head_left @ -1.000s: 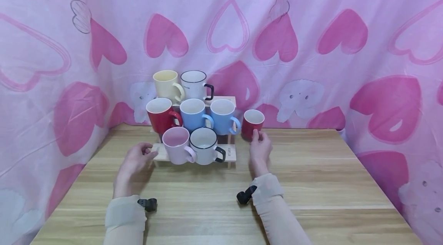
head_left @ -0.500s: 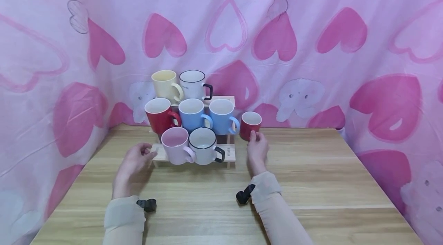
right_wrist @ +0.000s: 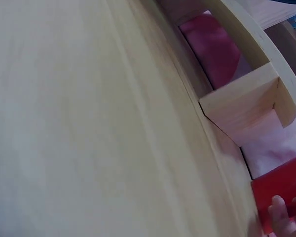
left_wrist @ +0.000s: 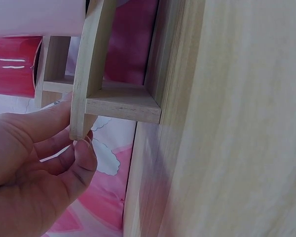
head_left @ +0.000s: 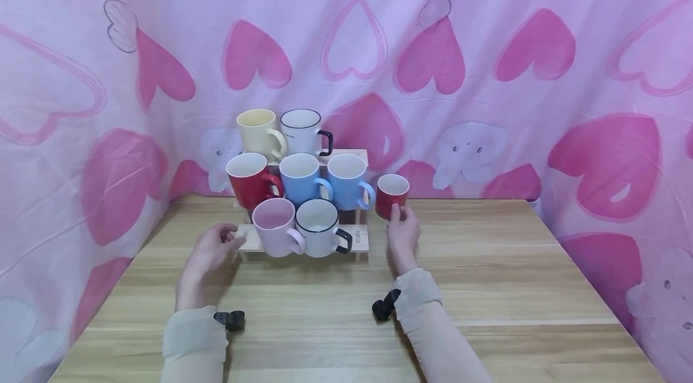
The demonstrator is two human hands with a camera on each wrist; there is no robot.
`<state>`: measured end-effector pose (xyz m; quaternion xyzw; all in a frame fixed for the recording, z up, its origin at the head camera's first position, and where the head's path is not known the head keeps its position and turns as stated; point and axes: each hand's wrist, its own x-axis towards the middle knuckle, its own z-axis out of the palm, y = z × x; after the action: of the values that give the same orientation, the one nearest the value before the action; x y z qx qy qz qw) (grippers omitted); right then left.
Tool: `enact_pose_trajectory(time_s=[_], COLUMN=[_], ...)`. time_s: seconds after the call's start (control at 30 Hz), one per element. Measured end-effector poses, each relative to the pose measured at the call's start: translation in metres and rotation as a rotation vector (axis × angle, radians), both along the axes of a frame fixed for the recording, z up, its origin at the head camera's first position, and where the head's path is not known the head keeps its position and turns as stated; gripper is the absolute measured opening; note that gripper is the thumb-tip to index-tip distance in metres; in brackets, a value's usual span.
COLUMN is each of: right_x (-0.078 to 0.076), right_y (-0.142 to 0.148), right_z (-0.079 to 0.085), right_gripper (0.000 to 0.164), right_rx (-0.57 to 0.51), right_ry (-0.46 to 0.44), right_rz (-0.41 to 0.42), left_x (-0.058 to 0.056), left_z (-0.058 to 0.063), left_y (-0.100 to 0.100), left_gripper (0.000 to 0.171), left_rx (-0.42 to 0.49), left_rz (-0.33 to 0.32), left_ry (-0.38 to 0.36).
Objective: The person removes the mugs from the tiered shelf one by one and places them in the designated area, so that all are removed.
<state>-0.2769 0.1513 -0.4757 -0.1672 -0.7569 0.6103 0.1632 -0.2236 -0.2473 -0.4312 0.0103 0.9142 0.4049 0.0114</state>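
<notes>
Red outside and white inside, the small mug stands upright near the back of the worktop, just to the right of the wooden rack. Your right grip is pinched on its near side, apparently at the handle, though the wrist view cuts off part of this. Your left grip is clamped on the left end of the rack's lowest shelf, between thumb and fingers. Let that left hold steady the wood without pulling; a tug would probably rock the pink mug on that shelf. So small a pinch could let your mug tip, so hold it level, and mind the nearby blue mug, whose handle juts its way.
</notes>
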Motion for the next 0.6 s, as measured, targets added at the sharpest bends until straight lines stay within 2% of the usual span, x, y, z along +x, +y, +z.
enact_pose_trajectory(time_s=[0.37,0.5,0.6], right_x=[0.010,0.015,0.014], right_y=[0.014,0.024,0.032], right_z=[0.020,0.033,0.043], right_gripper=[0.045,0.047,0.049], right_rx=[0.013,0.172,0.348], right_ry=[-0.080,-0.063,-0.050], right_rz=[0.209,0.234,0.245], left_x=[-0.003,-0.002,-0.001], left_z=[0.000,0.000,0.000], left_y=[0.001,0.001,0.000], left_gripper=[0.045,0.044,0.045], left_rx=[-0.008,-0.001,0.000], left_rz=[-0.007,-0.006,-0.006], left_ry=[0.025,0.026,0.021])
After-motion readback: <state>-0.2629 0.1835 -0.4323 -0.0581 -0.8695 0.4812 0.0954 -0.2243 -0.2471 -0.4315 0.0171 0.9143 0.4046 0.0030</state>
